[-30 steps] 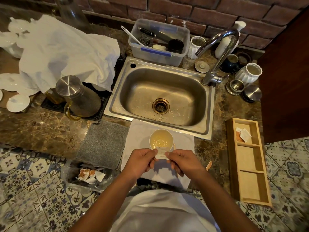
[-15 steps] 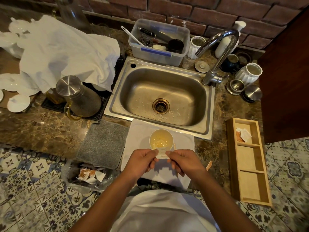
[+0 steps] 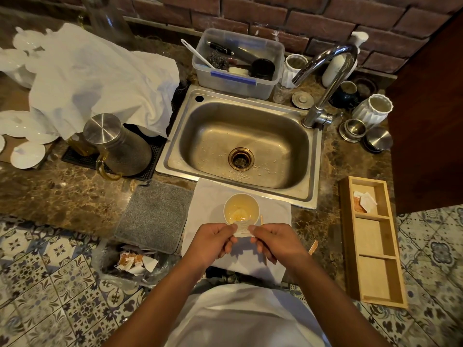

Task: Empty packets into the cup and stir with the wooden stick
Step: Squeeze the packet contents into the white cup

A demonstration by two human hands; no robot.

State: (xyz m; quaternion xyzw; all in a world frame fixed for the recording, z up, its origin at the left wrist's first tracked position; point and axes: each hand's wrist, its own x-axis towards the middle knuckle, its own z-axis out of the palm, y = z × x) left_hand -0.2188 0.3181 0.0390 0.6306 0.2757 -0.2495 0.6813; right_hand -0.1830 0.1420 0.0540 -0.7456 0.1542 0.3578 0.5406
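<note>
Both hands pinch one small white paper packet (image 3: 242, 229) just at the near rim of the white paper cup of yellowish liquid (image 3: 241, 209): left hand (image 3: 213, 242) thumb-and-fingers closed on its left edge, right hand (image 3: 276, 242) on its right. Thin wooden stick (image 3: 261, 219) beside the cup on the white napkin (image 3: 208, 196).

**Counter layout around the sink**

Sink (image 3: 246, 146) centre, tap (image 3: 323, 78) at its right rear corner, plastic tub (image 3: 238, 81) behind it against the wall. Cup (image 3: 241, 209) sits on a napkin (image 3: 205, 204) just in front of the sink. Left hand (image 3: 213, 242) and right hand (image 3: 276, 242) meet over the napkin's near part, pinching a packet (image 3: 242, 230) between them at the cup's near rim. Mat (image 3: 155, 216) left of the napkin, jug (image 3: 117, 144) behind the mat. Wooden tray (image 3: 373, 271) far right, packets in its rear compartment. Bin bag (image 3: 130, 264) below the counter edge, left.
</note>
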